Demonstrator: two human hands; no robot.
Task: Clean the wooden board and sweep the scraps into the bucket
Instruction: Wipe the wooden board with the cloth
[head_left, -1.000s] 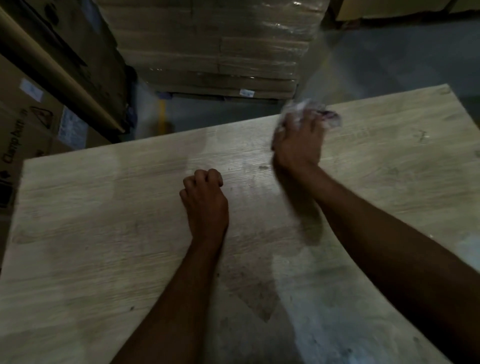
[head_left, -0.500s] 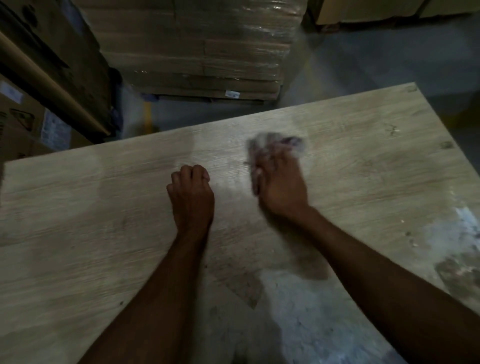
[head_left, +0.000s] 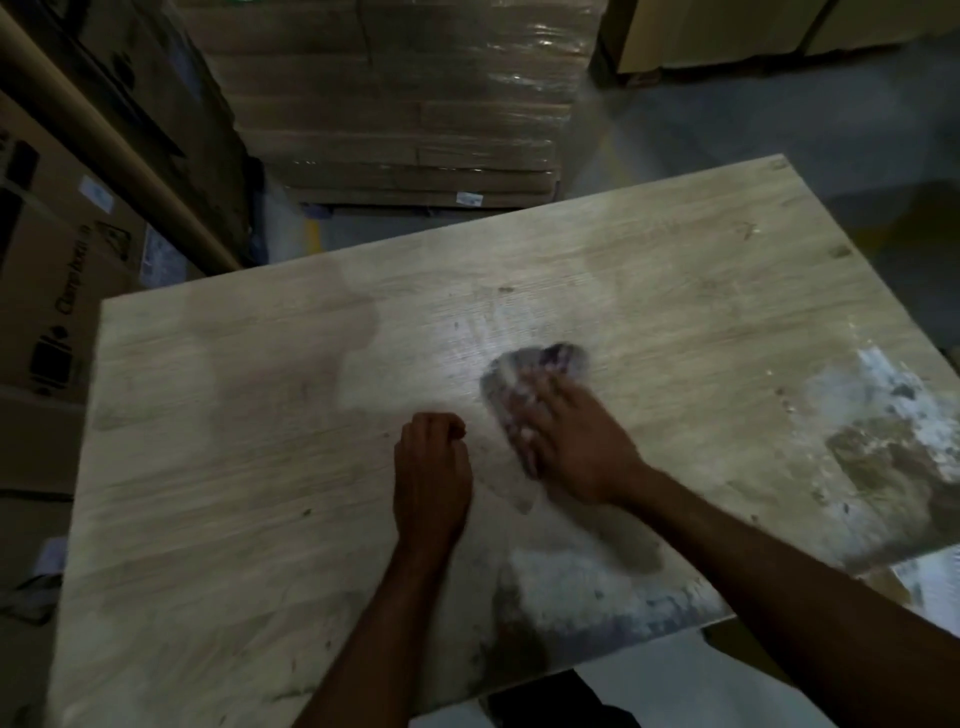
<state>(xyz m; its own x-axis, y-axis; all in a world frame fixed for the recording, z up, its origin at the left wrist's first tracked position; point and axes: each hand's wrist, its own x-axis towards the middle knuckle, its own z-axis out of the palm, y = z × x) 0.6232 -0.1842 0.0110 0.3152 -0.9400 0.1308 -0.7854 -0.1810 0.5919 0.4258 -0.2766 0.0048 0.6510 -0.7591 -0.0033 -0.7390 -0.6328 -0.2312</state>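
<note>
We see the wooden board filling the view. Our left hand rests on its middle, clenched and holding nothing. Just to its right, our right hand presses a blurred cloth onto the board with flat fingers. White residue lies far right.
</note>
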